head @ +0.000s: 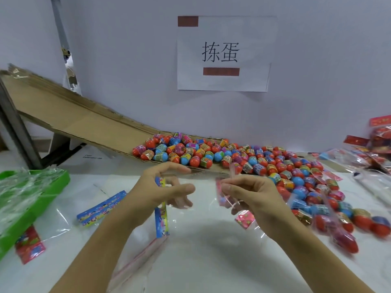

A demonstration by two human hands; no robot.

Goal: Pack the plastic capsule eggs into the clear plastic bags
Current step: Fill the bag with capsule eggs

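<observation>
Both hands hover above the white table (201,250). The left hand (160,187) has its grip curled around a clear plastic bag with a blue printed header (161,218), which hangs down from the fingers toward the table. The right hand (251,197) pinches a second clear bag with a pink header (222,193) between thumb and fingertips. The capsule eggs (243,159), red, blue and pink, lie heaped at the foot of a sloped cardboard chute (74,115) and spread across the table to the right of the hands. More flat bags (99,210) lie to the left, beside a green tray (42,199). A paper sign (224,53) hangs on the wall.
</observation>
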